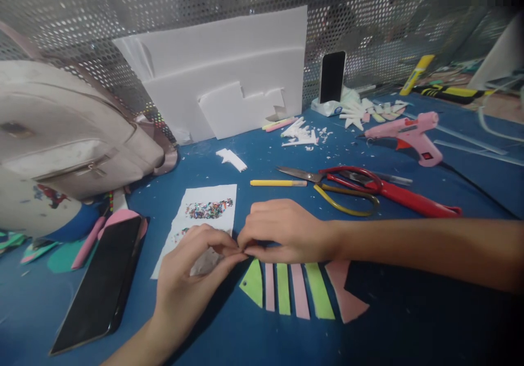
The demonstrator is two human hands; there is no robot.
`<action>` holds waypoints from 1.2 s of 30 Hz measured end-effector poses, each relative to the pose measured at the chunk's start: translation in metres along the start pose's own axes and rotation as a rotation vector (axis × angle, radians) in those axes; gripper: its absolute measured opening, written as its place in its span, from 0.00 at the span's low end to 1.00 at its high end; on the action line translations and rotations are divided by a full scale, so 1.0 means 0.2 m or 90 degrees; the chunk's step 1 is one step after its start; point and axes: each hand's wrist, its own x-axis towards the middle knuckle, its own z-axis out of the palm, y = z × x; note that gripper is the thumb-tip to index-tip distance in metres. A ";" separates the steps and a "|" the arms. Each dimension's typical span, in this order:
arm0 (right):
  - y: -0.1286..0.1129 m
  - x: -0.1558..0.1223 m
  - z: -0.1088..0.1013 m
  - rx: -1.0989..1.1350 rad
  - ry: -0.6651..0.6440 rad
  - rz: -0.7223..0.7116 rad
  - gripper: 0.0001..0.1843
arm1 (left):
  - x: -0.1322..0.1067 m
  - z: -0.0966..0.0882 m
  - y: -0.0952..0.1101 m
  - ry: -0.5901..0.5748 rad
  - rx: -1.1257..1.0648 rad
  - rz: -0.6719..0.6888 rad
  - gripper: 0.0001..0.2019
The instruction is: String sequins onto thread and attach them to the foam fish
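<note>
My left hand and my right hand meet fingertip to fingertip low in the middle of the blue table. Both are pinched closed on something too small to make out. Just below them lies a fish shape built from green and pink foam strips. Behind my left hand lies a white paper with a small heap of coloured glitter on it.
A black phone lies at the left beside a pale backpack. Scissors, a red-handled tool, a yellow pencil and a pink glue gun lie behind my hands. White foam boards and another phone stand against the mesh wall.
</note>
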 end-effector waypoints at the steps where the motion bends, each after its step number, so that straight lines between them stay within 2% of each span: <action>1: 0.00 0.00 0.00 -0.007 0.002 -0.006 0.06 | 0.00 0.00 0.00 -0.003 -0.003 -0.002 0.08; 4: 0.00 0.00 0.01 -0.028 0.005 -0.006 0.07 | 0.00 0.00 0.00 -0.004 -0.016 -0.002 0.09; 12: -0.01 0.00 -0.02 0.013 0.020 0.092 0.04 | -0.01 -0.02 -0.01 -0.017 -0.071 0.036 0.11; 21: -0.01 0.00 -0.02 -0.018 0.025 0.134 0.05 | 0.00 -0.04 -0.02 0.010 -0.094 0.023 0.10; 27: -0.01 0.00 -0.02 -0.027 0.023 0.115 0.06 | -0.01 -0.03 -0.03 0.028 -0.038 -0.011 0.07; 36: -0.01 0.00 -0.02 0.003 -0.002 0.019 0.04 | -0.01 -0.03 -0.05 0.004 -0.020 -0.027 0.08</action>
